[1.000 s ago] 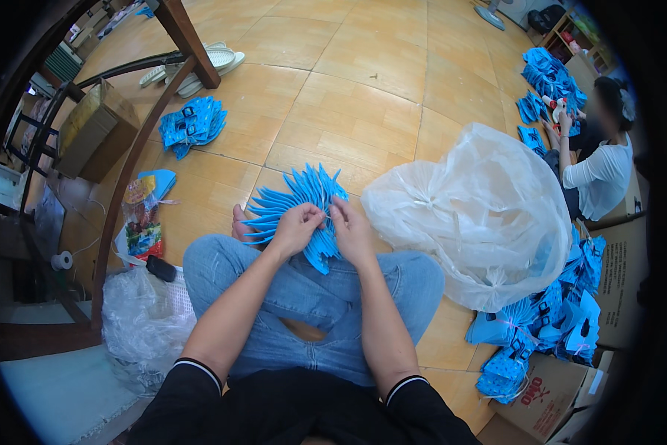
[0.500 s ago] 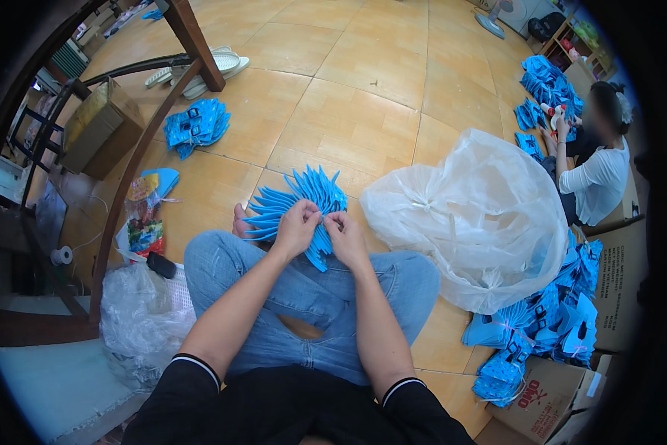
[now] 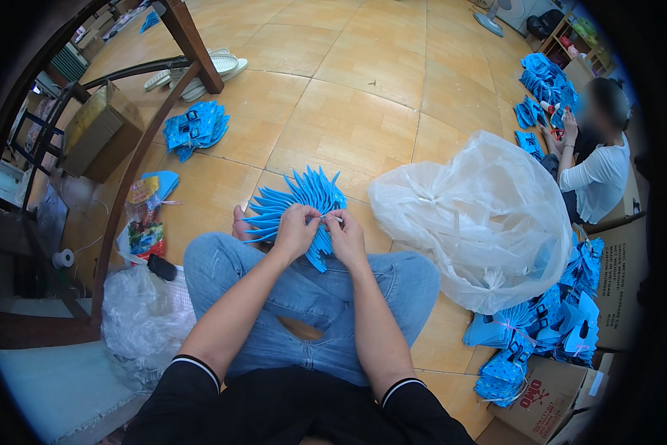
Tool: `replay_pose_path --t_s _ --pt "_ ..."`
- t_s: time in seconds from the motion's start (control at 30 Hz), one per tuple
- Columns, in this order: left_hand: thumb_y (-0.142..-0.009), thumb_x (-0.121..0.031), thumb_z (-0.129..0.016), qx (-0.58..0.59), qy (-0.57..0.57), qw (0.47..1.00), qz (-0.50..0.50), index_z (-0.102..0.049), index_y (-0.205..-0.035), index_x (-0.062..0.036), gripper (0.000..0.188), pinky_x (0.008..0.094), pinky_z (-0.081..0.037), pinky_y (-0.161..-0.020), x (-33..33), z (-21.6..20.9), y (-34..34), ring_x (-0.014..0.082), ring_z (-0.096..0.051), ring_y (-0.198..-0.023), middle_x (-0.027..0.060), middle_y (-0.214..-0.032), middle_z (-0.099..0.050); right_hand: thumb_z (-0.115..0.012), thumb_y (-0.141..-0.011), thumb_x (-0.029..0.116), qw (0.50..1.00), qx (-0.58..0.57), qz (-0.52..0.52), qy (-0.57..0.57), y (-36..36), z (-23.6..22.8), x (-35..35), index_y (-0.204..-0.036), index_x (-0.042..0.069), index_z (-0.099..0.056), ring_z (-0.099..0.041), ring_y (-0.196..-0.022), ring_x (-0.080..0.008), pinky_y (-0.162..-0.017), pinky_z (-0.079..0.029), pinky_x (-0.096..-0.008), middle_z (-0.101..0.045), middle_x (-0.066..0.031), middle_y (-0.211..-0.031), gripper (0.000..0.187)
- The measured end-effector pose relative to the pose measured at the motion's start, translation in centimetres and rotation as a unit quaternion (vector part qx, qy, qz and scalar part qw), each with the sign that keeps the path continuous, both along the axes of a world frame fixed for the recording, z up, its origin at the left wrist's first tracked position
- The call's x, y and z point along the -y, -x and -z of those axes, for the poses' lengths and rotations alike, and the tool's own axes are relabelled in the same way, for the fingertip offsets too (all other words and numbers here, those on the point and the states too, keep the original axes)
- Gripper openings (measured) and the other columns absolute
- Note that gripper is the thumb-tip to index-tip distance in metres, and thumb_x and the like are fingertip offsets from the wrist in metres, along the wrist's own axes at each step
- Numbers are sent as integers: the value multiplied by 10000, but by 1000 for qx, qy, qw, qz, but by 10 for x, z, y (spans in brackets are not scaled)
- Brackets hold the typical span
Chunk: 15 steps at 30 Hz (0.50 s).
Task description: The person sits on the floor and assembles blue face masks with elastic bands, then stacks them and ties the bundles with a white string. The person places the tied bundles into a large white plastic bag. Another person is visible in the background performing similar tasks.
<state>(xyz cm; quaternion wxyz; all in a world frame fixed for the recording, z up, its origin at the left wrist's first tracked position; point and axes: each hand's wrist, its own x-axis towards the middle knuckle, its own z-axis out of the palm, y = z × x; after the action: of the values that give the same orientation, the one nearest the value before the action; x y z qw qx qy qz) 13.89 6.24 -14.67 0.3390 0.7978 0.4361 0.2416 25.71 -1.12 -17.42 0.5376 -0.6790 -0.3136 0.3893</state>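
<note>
Fan of blue packets [image 3: 293, 204] over my knees, both hands pinching its base: left hand [image 3: 295, 231], right hand [image 3: 346, 236]. Bundle apparently untied yet; finished bundles [image 3: 196, 127] lie on the floor.

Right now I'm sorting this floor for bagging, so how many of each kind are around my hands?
Fanned blue bundle in hands: 1
Tied blue bundle on floor: 1
Big clear plastic bags: 2
Cardboard boxes: 2
Total: 6
</note>
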Motion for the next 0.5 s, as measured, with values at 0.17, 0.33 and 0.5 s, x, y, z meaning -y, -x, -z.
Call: replay_pose_path --t_s 0.17,0.33,0.5 --pt "-817 -88 -672 16 137 990 5 -678 -906 7 131 284 -522 -667 -2 -4 -1 159 -661 -742 102 -820 -686 -584 -942 195 1000 -8 19 -11 3 4 -2 -987 -1 -631 -615 -734 -116 -672 -496 -264 -675 -73 -826 207" --pt "-810 -57 -672 32 282 958 39 -662 -959 17 167 247 -500 -662 -16 -12 -3 108 -625 -749 54 -829 -674 -605 -921 190 998 -42 33 -41 2 5 -2 -958 -3 -652 -626 -662 -137 -618 -486 -280 -685 -83 -758 202" --pt "-830 -41 -664 52 340 938 46 -659 -967 9 146 233 -490 -680 -21 -15 -5 94 -610 -769 47 -854 -670 -601 -953 191 998 -3 6 -67 -1 4 -3 -1006 14 -619 -529 -651 -51 -564 -413 -206 -644 -22 -801 186"
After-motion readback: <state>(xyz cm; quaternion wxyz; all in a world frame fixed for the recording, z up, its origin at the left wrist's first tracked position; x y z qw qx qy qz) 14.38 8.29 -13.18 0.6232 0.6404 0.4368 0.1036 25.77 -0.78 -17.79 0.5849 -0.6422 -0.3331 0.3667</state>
